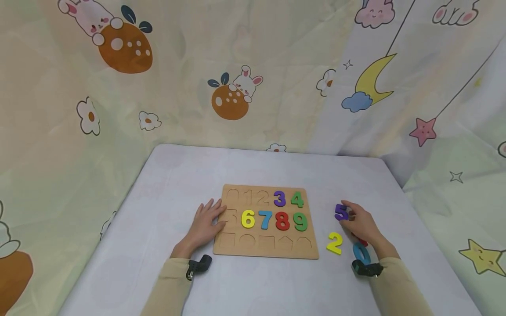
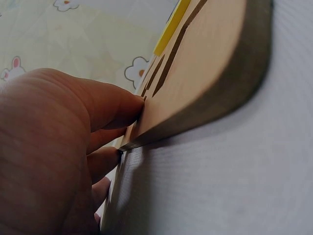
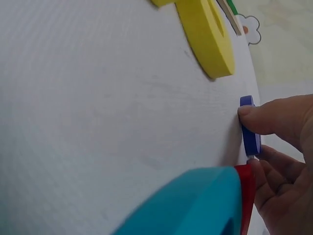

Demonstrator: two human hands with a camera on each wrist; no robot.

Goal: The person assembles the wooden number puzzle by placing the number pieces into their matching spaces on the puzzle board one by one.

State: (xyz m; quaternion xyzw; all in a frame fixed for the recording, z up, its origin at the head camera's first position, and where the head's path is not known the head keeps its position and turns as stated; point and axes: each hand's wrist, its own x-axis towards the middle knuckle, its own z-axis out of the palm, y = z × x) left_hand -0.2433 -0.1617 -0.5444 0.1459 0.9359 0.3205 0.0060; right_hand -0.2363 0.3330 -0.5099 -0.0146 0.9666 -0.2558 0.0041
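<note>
A wooden number puzzle board lies on the table. My left hand rests at its left side, fingers spread and thumb touching the edge; in the left wrist view the thumb lies on the board's rim. My right hand pinches a purple number 5 between thumb and fingers, right of the board. The right wrist view shows this 5 edge-on. Near that hand lie a yellow number 2, a blue number 0 and a red piece, mostly hidden.
On the board sit a purple 3, green 4, yellow 6, blue 7, red 8 and green 9. Slots for 0, 1, 2 and 5 are bare. A patterned cloth hangs behind the white table.
</note>
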